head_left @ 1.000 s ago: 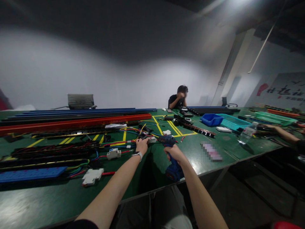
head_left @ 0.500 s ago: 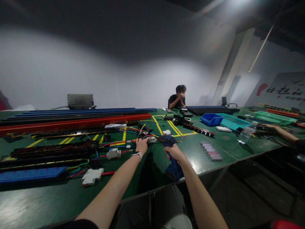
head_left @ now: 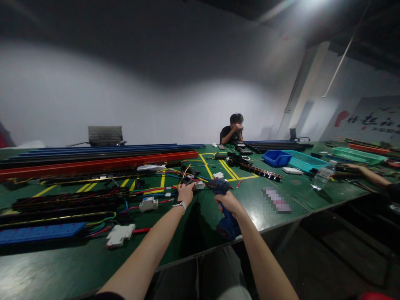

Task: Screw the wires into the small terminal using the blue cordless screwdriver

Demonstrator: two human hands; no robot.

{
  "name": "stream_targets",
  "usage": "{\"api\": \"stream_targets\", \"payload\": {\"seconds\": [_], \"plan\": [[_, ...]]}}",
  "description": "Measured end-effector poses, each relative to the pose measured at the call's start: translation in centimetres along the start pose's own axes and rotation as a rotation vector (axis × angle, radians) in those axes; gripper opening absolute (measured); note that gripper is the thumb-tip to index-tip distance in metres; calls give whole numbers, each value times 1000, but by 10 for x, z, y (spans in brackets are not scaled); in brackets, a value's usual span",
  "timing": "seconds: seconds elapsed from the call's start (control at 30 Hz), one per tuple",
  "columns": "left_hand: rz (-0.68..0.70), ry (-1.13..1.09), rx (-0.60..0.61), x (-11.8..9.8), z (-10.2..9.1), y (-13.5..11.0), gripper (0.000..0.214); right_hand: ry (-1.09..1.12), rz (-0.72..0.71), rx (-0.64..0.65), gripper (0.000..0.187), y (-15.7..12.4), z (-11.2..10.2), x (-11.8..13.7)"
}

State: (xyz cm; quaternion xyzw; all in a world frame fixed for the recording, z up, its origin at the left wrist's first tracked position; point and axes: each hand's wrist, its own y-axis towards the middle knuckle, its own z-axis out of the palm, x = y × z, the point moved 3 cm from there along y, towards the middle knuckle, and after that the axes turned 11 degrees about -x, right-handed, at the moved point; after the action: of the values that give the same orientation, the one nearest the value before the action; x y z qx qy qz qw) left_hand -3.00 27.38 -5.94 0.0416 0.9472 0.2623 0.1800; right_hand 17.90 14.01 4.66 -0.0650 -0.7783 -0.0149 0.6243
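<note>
My right hand (head_left: pixel 230 203) is closed around the handle of a blue cordless drill (head_left: pixel 227 225), which points left. The drill's tip meets or nearly meets a small white circuit breaker (head_left: pixel 199 185). My left hand (head_left: pixel 186 192), with a watch on its wrist, grips that breaker from the left; its fingertips are partly hidden. Red, blue and yellow wires (head_left: pixel 156 189) run left from there. Nearer me lie two more white breakers, one (head_left: pixel 148 204) on a red lead and a larger one (head_left: pixel 120 235) beside a blue socket strip (head_left: pixel 42 233).
Long red (head_left: pixel 100 163) and blue rails lie along the table's far left. To the right are a blue bin (head_left: pixel 276 158), a teal tray (head_left: pixel 306 161), a water bottle (head_left: pixel 323 176) and a blurred flat object (head_left: pixel 277 200). A person (head_left: pixel 231 131) sits opposite; another's arm (head_left: pixel 371 174) reaches in at right.
The view has shifted very slightly. Both hands, the drill and the breaker keep nearly the same places.
</note>
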Motion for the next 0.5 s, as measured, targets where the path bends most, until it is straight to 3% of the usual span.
{"api": "stream_targets", "payload": {"seconds": [0.5], "plan": [[-17, 16, 43, -6, -11, -2, 58, -13, -2, 13, 16, 0, 0, 0]]}}
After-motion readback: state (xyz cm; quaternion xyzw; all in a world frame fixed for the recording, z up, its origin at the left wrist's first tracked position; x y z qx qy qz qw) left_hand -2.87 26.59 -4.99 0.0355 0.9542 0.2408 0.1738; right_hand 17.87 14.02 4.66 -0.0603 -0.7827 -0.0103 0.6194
